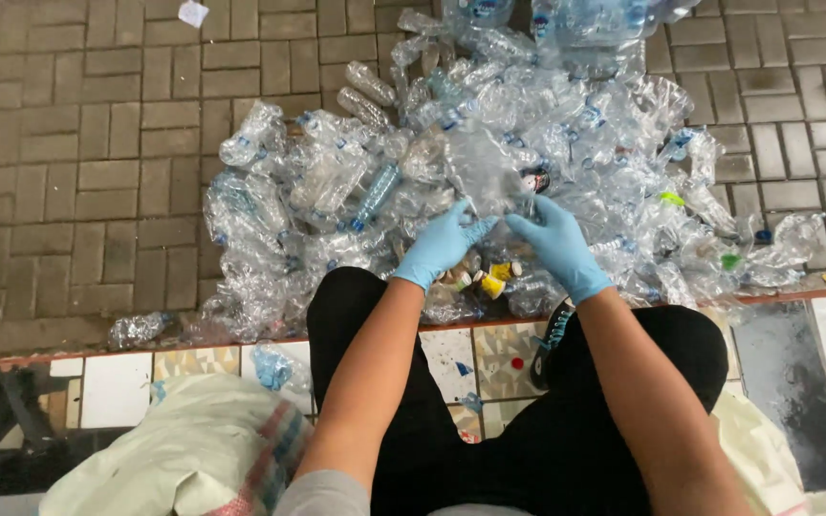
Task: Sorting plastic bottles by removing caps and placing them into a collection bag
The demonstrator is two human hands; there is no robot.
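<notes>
Standing right behind this person, who sits on a tiled step (117, 387) with a big heap of crushed clear plastic bottles (566, 143) spread out on the brick paving (69, 172) in front of their knees. Both hands wear light blue gloves. The left hand (442, 244) and right hand (556, 244) are both pinched onto the bottom edge of one crumpled clear bottle (480, 167), held up just above the near edge of the pile, fingers closed on it from either side. The two hands are almost touching.

Right under the hands there's a small cluster of loose caps and scraps (485, 277), yellowish and white, sitting between the knees. A white woven sack (203, 449) sits by the left leg, and one stray bottle (136, 330) lies well off to the left near the step edge.

What could go wrong, as I see it: the plastic is thin and slick, and gloves don't help, so the bottle could slip out and drop back into the heap where everything looks the same. Crushed plastic can have sharp folds too, and those gloves look thin enough to tear. Also the pile slopes toward the step, so bumping it with a knee could send bottles sliding over the caps.
</notes>
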